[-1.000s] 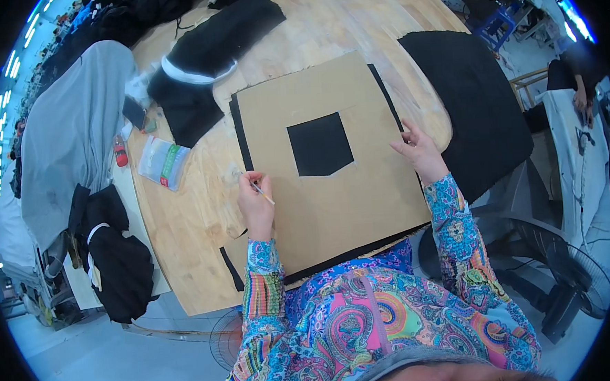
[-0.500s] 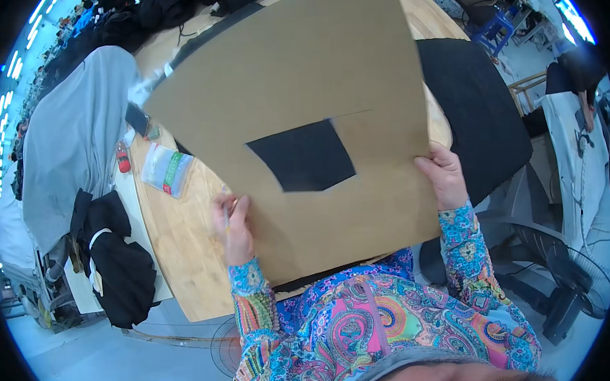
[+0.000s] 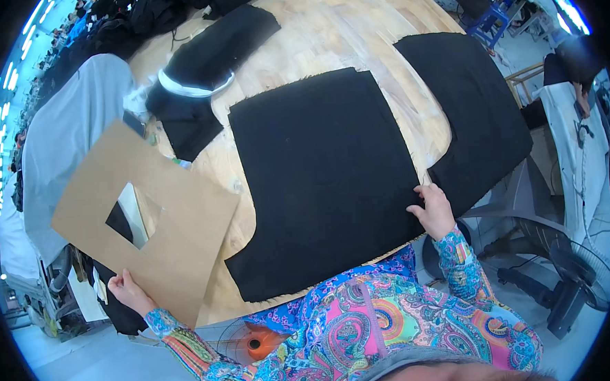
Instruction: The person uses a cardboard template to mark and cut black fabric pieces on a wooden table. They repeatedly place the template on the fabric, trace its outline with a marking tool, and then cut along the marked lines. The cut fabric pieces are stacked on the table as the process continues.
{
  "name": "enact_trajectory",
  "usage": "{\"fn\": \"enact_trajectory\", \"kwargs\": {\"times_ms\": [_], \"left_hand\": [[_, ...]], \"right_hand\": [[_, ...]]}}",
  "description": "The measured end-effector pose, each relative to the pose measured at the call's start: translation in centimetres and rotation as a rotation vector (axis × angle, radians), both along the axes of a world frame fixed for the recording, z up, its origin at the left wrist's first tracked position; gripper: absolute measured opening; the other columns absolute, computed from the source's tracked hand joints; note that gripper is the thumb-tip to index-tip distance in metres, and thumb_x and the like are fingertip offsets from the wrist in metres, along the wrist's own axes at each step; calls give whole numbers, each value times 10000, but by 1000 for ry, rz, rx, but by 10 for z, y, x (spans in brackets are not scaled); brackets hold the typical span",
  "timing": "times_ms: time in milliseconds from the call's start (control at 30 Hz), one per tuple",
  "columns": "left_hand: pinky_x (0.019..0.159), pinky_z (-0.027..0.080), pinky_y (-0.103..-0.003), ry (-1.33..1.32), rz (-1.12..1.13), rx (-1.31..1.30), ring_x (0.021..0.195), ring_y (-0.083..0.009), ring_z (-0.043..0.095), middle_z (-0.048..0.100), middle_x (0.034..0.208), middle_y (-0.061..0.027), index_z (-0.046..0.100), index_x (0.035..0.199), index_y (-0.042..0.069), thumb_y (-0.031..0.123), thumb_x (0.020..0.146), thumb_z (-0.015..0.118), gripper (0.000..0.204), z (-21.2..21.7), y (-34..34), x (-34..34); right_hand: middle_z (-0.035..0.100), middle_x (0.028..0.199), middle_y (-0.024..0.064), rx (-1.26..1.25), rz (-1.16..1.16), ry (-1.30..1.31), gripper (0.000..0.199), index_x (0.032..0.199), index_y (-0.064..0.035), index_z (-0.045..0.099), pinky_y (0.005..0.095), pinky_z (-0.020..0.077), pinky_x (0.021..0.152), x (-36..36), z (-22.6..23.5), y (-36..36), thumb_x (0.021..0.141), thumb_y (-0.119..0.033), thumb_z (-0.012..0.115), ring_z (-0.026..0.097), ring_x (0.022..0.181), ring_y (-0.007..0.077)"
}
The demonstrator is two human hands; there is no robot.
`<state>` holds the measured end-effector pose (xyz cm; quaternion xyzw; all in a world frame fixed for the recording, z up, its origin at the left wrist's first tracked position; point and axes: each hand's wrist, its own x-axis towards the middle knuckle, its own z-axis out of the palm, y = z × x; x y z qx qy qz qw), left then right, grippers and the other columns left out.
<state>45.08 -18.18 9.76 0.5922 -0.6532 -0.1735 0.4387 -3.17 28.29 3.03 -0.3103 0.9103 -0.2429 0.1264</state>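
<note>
My left hand (image 3: 132, 293) grips the near-left edge of a brown cardboard pattern template (image 3: 176, 228), which is tilted over the left side of the table and has a many-sided hole cut in it. Before me a large black fabric piece (image 3: 318, 183) lies flat, its far edge frayed. My right hand (image 3: 434, 211) rests at the right edge of this fabric, thumb and fingers apart, holding nothing. Another black fabric piece (image 3: 480, 112) with a curved edge lies to the right, partly beyond the table. Farther left is a black fabric bundle (image 3: 215, 50) with a white band (image 3: 193, 88) round it.
The wooden table (image 3: 331, 37) has a rounded outline. Dark cloth (image 3: 137, 20) is heaped beyond its far left. A grey cover (image 3: 75, 147) drapes something at left. A black fan (image 3: 557, 267) stands close on my right. Another person's hand (image 3: 582, 100) shows at far right.
The template has swung left, off the black fabric, carried by my left hand. My right hand has let go of it and come down at the fabric's right edge.
</note>
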Motion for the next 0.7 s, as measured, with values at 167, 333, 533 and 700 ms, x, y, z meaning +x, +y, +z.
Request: {"fn": "enact_trajectory", "kwargs": {"times_ms": [167, 333, 533, 700], "left_hand": [[915, 397, -380, -433, -84, -416, 1054, -304, 533, 548, 1123, -188, 497, 967, 21, 154, 883, 570, 173, -8, 48, -91], [737, 501, -356, -149, -1026, 73, 852, -273, 616, 631, 925, -128, 537, 797, 44, 3, 717, 708, 193, -51, 205, -200], [786, 423, -395, -296, -1389, 170, 903, -305, 548, 593, 1006, -131, 485, 865, 53, 81, 645, 782, 371, -71, 256, -219], [795, 414, -394, -290, -1391, 120, 940, -315, 535, 579, 1038, -139, 484, 869, 57, 67, 656, 765, 353, -77, 255, -210]], "right_hand": [[559, 864, 135, 23, -101, -60, 314, 930, -13, 585, 400, 448, 779, 9, 2, 0, 658, -68, 734, 546, 891, 328], [557, 828, 136, 5, -83, -24, 209, 779, -27, 563, 403, 448, 748, 8, 6, 1, 658, -62, 729, 546, 878, 323], [570, 707, 37, -309, -232, -439, 162, 785, -31, 543, 245, 449, 590, 10, 5, 0, 750, -55, 700, 545, 625, 127], [531, 744, -51, -817, -350, -903, 116, 937, -33, 592, 175, 405, 605, 9, 21, -12, 828, -22, 630, 474, 651, 24]]}}
